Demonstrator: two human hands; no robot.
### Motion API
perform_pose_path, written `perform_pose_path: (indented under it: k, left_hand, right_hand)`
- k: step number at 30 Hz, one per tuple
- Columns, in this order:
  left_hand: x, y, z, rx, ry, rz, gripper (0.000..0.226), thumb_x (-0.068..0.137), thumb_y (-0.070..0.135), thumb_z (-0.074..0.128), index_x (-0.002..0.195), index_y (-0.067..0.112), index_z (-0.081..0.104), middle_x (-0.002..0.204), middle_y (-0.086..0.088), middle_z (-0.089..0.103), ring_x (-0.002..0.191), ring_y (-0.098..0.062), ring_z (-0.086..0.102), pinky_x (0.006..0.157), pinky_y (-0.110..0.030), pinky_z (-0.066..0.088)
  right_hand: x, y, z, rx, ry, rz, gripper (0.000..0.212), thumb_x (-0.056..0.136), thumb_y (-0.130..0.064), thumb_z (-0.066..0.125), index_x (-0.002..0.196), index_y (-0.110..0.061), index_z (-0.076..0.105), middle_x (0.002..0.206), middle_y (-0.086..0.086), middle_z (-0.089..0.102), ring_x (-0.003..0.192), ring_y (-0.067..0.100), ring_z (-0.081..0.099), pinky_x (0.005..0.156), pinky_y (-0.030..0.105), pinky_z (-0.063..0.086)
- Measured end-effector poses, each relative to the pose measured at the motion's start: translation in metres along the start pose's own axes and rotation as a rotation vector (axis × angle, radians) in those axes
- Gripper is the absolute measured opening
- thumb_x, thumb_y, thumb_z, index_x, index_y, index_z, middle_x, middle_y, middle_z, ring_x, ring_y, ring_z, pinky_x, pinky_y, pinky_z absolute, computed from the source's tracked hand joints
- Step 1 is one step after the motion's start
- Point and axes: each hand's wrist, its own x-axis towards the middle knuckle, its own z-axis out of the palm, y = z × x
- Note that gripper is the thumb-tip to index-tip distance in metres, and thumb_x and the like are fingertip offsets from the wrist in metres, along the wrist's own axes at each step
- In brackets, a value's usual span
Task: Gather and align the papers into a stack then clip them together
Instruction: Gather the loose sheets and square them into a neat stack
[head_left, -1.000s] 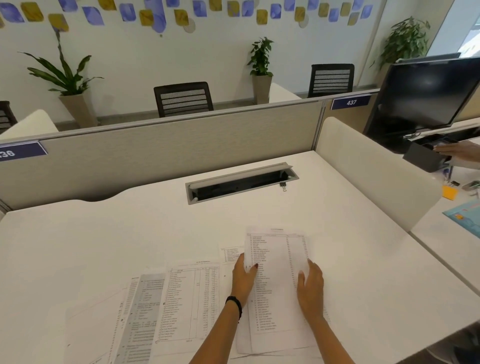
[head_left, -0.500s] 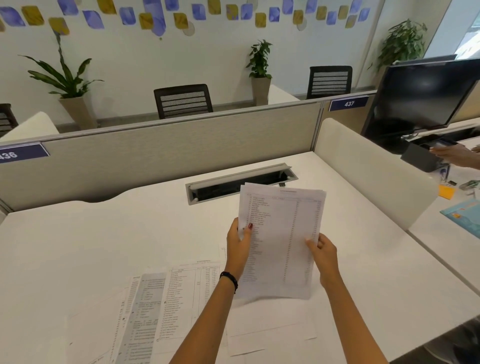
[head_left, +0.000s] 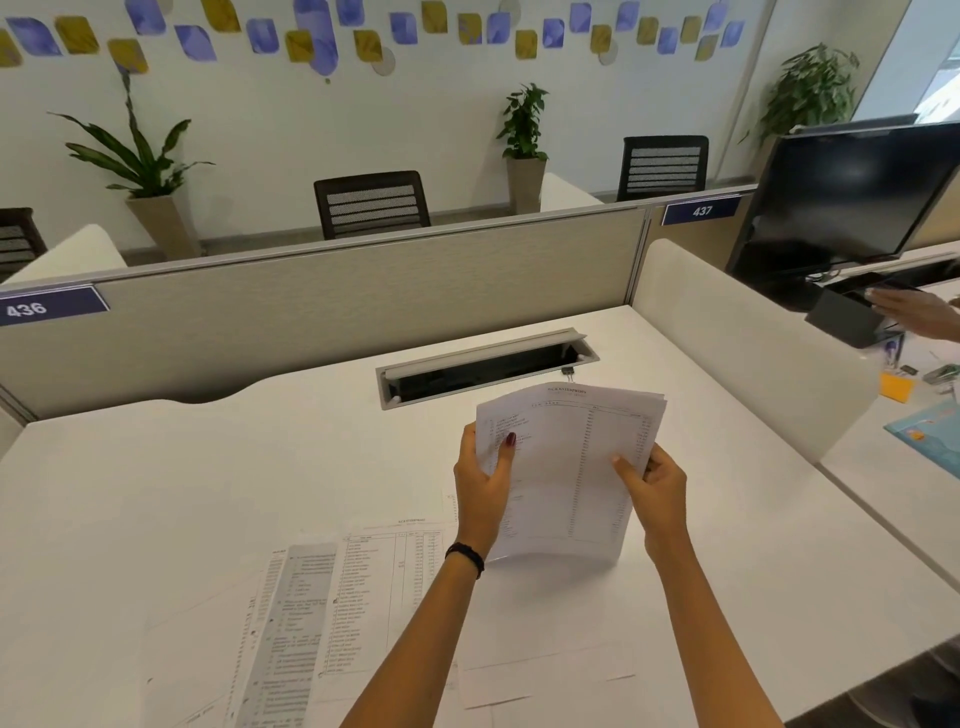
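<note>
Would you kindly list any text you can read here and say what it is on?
"436": blue plate on the grey partition.
"437": blue plate further right on it.
Held papers: heading and columns too blurred to read.
Papers on the desk: print too small to read.

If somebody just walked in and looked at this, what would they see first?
First, the sheaf of papers held up above the middle of the white desk, gripped by the left hand and the right hand. Next, more printed sheets lying spread on the desk near the left arm. A tiny binder clip sits by the cable slot behind the papers.
</note>
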Motion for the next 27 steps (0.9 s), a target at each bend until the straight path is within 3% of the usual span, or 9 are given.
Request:
perform_pose_path:
  k: [5,10,15,18,22,27]
  left_hand:
    - [-0.005,-0.011,-0.002,0.003,-0.017,-0.027,0.030,0.089,0.019,0.055,0.110,0.036,0.041,0.107,0.017,0.051,0.094,-0.009,0.058,0.069,-0.013,0.054]
    - [-0.006,-0.028,-0.006,0.020,-0.045,-0.086,0.030,0.090,0.023,0.053,0.118,0.031,0.043,0.119,0.004,0.054,0.105,-0.017,0.058,0.081,-0.026,0.056]
    - [-0.011,-0.054,-0.017,0.106,-0.073,-0.116,0.025,0.093,0.024,0.049,0.118,0.024,0.047,0.114,0.005,0.058,0.099,-0.010,0.060,0.077,-0.019,0.057]
    - [-0.017,-0.070,-0.024,0.140,-0.068,-0.138,0.016,0.094,0.023,0.048,0.108,0.031,0.049,0.104,0.012,0.060,0.096,-0.012,0.062,0.071,-0.015,0.055]
    - [-0.019,-0.079,-0.027,0.156,-0.055,-0.153,0.016,0.095,0.022,0.045,0.109,0.029,0.048,0.104,0.013,0.059,0.095,-0.009,0.061,0.068,-0.013,0.053]
    - [-0.016,-0.068,-0.020,0.145,-0.028,-0.096,0.015,0.096,0.020,0.041,0.111,0.020,0.045,0.101,0.013,0.055,0.093,-0.007,0.059,0.068,-0.011,0.053]
  right_hand:
    - [-0.004,0.009,0.000,-0.027,-0.038,0.026,0.022,0.083,-0.007,0.062,0.104,-0.016,0.060,0.096,-0.006,0.065,0.086,0.015,0.063,0.062,0.014,0.055]
    - [-0.007,0.020,-0.002,-0.087,-0.050,0.096,0.021,0.082,-0.010,0.065,0.102,-0.012,0.060,0.096,0.004,0.065,0.085,0.017,0.063,0.060,0.018,0.055]
    - [-0.009,0.030,-0.006,-0.151,-0.090,0.093,0.017,0.083,-0.009,0.062,0.099,-0.014,0.059,0.096,0.005,0.064,0.087,0.023,0.062,0.070,0.027,0.053]
    - [-0.010,0.036,-0.008,-0.211,-0.119,0.086,0.014,0.083,-0.010,0.063,0.097,-0.013,0.060,0.094,0.004,0.065,0.087,0.024,0.063,0.069,0.027,0.054]
    - [-0.011,0.040,-0.006,-0.255,-0.131,0.084,0.009,0.083,-0.010,0.062,0.093,-0.011,0.061,0.089,0.003,0.065,0.084,0.025,0.063,0.070,0.032,0.054]
    - [-0.009,0.030,0.001,-0.231,-0.054,0.028,0.008,0.084,-0.010,0.062,0.091,-0.011,0.059,0.087,-0.003,0.063,0.078,0.016,0.061,0.058,0.017,0.054]
